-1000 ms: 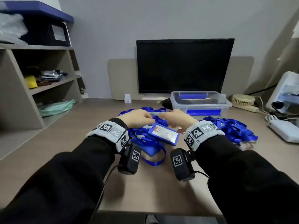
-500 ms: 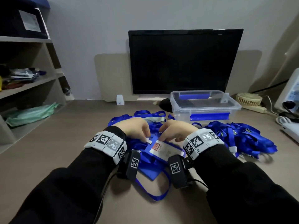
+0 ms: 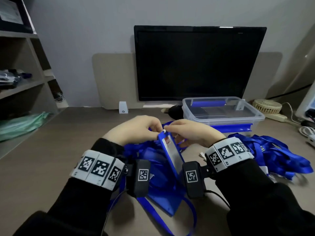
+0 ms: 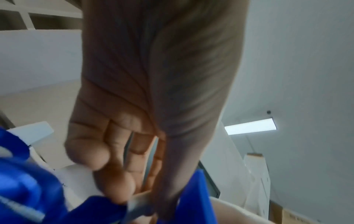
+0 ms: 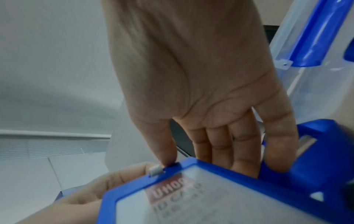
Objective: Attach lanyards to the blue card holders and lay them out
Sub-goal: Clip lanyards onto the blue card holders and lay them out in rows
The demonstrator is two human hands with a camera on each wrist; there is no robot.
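Card holder (image 3: pixel 171 154) is up off the worktop (image 3: pixel 51 159), tilted w/ its top slot up — prob. so the lanyard clip (image 3: pixel 163 131) can thread in. Left hand (image 3: pixel 134 129) pinches the clip, right hand (image 3: pixel 190 132) pinches the holder's top edge; spare lanyards (image 3: pixel 279 155) piled right.

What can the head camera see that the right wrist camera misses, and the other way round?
Only the head view shows the monitor, the shelves, the loose lanyards on the desk and both wrists. Only the right wrist view shows the right hand from the palm side and the card's blurred print. Both show the blue card holder, its white clip, the clear box and the left hand meeting the right.
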